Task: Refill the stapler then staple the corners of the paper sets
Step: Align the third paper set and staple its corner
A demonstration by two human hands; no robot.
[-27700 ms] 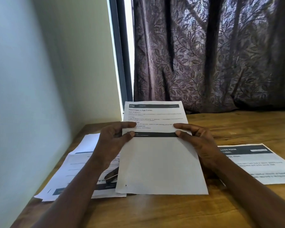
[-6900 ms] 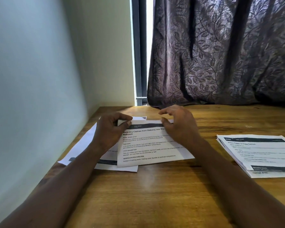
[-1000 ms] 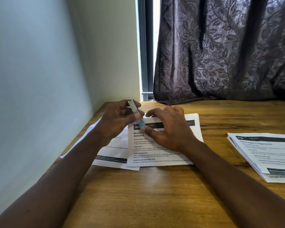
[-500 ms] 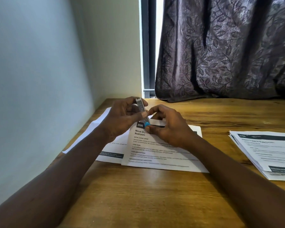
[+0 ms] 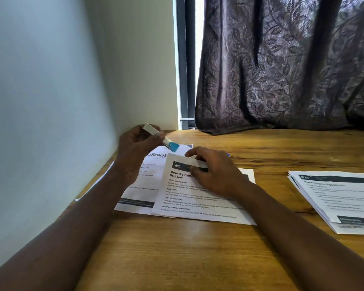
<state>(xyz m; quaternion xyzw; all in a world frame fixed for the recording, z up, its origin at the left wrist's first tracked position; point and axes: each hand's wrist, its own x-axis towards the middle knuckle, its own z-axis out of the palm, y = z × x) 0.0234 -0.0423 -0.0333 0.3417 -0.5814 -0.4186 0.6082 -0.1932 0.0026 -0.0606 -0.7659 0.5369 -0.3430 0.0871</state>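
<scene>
Glossy wooden table [image 5: 177, 248], paper sheets [image 5: 198, 206]

Paper stack [image 5: 336, 198] partly off-frame, right.

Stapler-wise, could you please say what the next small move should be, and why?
Probably slide the set right onto the stack: the left hand holds the stapler clear of its corner, and the right hand grips its top edge.
</scene>
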